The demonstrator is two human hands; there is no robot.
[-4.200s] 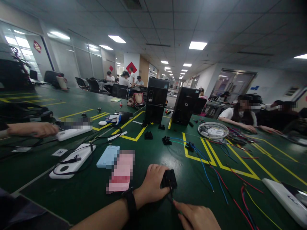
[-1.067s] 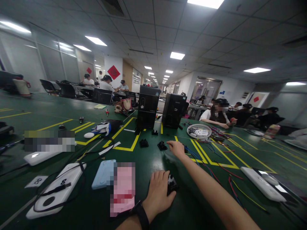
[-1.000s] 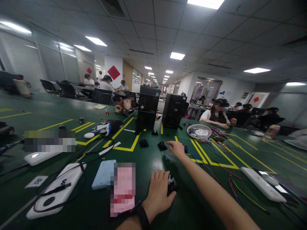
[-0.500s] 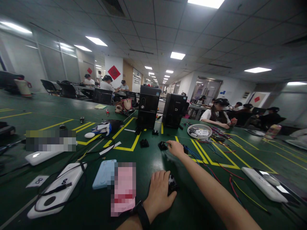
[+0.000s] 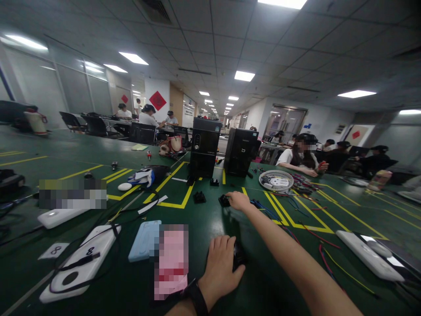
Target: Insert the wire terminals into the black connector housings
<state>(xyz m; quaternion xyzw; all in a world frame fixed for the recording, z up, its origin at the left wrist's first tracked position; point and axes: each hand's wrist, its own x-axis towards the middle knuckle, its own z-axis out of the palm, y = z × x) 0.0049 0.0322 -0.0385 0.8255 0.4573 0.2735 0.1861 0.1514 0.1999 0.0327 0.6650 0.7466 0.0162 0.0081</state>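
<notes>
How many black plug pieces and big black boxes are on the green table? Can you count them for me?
Black plastic connector housings: 4
Black computer towers: 2
Total: 6

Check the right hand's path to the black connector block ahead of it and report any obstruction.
Nothing visible stands in the way: the right hand is right at the black connector block. The blue wires lie on the hand's other side.

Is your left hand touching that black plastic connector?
Touching: the head view shows the left hand pressed against the black plastic connector, with no gap between them.
</notes>
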